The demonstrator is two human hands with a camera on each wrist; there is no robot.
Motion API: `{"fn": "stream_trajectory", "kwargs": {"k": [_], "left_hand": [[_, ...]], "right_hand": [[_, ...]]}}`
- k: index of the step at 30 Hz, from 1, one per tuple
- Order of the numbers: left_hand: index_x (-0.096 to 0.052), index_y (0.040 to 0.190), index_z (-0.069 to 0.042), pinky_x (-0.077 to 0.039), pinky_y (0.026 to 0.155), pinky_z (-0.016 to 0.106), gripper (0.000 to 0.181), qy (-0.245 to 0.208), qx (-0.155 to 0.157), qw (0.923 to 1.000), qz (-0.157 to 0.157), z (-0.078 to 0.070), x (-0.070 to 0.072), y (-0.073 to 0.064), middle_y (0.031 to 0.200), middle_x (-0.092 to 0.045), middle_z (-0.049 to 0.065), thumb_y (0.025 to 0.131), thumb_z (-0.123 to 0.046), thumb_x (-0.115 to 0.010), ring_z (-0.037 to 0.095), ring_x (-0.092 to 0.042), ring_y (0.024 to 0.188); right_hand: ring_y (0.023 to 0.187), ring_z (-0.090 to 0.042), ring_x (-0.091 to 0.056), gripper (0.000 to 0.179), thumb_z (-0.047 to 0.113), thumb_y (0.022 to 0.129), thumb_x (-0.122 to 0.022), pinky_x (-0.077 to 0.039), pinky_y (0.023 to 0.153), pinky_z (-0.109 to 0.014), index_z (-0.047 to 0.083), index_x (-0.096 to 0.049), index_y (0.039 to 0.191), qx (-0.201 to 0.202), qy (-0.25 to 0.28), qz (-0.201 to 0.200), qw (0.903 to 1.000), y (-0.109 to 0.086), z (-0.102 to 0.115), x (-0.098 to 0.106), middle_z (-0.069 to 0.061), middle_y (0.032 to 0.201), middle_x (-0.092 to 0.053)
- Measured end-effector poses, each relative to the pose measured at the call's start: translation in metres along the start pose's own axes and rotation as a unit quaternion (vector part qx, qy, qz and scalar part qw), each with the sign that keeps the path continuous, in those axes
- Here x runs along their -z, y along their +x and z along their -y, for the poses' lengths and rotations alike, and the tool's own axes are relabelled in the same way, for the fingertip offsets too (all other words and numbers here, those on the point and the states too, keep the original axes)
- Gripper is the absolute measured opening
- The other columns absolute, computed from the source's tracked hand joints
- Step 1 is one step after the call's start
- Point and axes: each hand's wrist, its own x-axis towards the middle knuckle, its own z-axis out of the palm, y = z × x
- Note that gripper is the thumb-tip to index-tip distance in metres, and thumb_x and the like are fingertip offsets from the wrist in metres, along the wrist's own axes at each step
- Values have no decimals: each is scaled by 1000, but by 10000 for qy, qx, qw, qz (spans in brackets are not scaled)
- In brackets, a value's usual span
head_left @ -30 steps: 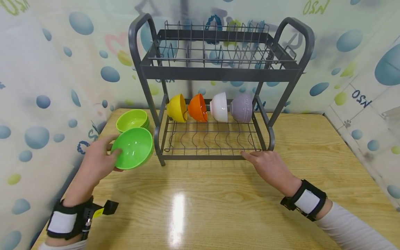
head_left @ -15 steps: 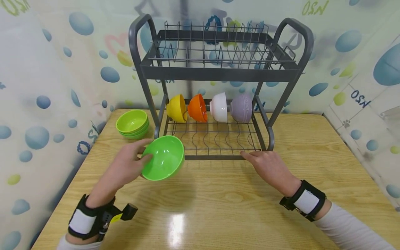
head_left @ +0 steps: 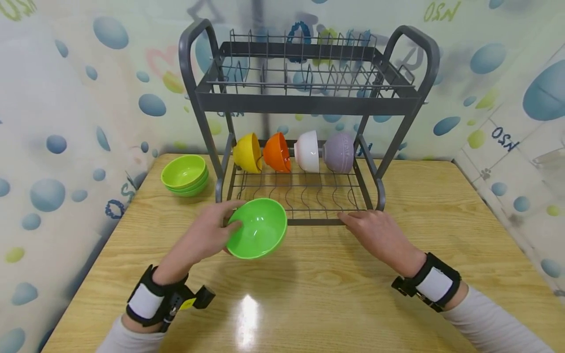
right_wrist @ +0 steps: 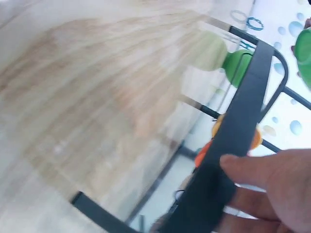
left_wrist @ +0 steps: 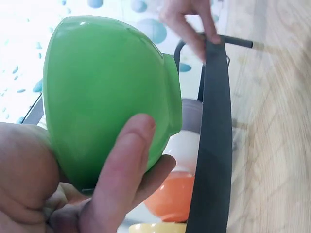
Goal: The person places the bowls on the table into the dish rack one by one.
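A bright green bowl [head_left: 258, 229] is in my left hand [head_left: 213, 229], tilted with its inside toward the head camera, just in front of the rack's lower shelf. Thumb and fingers grip it by its left side; the left wrist view shows fingers spread on the outside of the bowl [left_wrist: 102, 92]. My right hand [head_left: 375, 231] holds the front bar of the dark grey dish rack [head_left: 309, 222] near its right end, the thumb [right_wrist: 243, 167] lying on the bar. On the lower shelf a yellow bowl [head_left: 248, 153], an orange bowl [head_left: 277, 153], a white bowl [head_left: 307, 152] and a purple bowl [head_left: 339, 153] stand on edge in a row.
Left of the rack, a stack of green bowls [head_left: 185, 175] sits on the wooden table [head_left: 309, 299]. An upper rack tier [head_left: 309, 104] with wire dividers overhangs the lower shelf. A patterned wall [head_left: 88, 98] stands behind and to the left.
My left hand has carried the green bowl right, away from the stack, to the front of the rack. The right hand has stayed at the front bar.
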Motion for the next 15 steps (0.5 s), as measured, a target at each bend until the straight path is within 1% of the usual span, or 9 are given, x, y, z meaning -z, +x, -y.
{"fn": "stream_trajectory", "kwargs": {"k": [3, 6, 9, 12, 15], "left_hand": [[-51, 135, -1, -56, 49, 31, 43, -459, 168, 9983, 326, -3, -6, 5, 108, -66, 24, 92, 0, -53, 17, -66, 71], [-49, 136, -2, -56, 48, 35, 44, -773, 314, 9948, 585, -6, -12, 10, 107, -64, 27, 93, 1, -51, 18, -67, 65], [-49, 136, -2, -56, 48, 37, 43, -841, 328, 9935, 695, -8, -18, 14, 108, -64, 28, 93, 2, -50, 18, -67, 63], [-51, 135, -3, -56, 47, 37, 42, -792, 302, 9939, 710, -11, -24, 17, 109, -63, 28, 93, 2, -52, 18, -66, 61], [-53, 132, -2, -56, 47, 35, 41, -609, 198, 9955, 698, -14, -29, 20, 110, -62, 25, 92, 2, -53, 15, -65, 63]], "right_hand": [[83, -21, -70, 38, 17, 83, -73, -58, 64, -35, 12, -68, 120, 237, 88, -293, 9993, 5, 3, 9, -6, 104, -74], [94, -24, -69, 48, 22, 80, -76, -58, 75, -40, 11, -64, 126, 614, 257, -630, 9958, 9, 10, 23, -7, 114, -71], [103, -23, -66, 56, 22, 78, -78, -57, 82, -39, 10, -61, 130, 1089, 519, -968, 9880, 13, 18, 37, -7, 122, -67], [112, -22, -62, 62, 18, 75, -80, -55, 90, -38, 9, -58, 133, 1630, 746, -1205, 9764, 15, 26, 48, -7, 128, -63], [117, -22, -59, 66, 14, 73, -81, -52, 96, -38, 8, -56, 134, 2166, 817, -1343, 9635, 17, 35, 52, -8, 130, -61]]}}
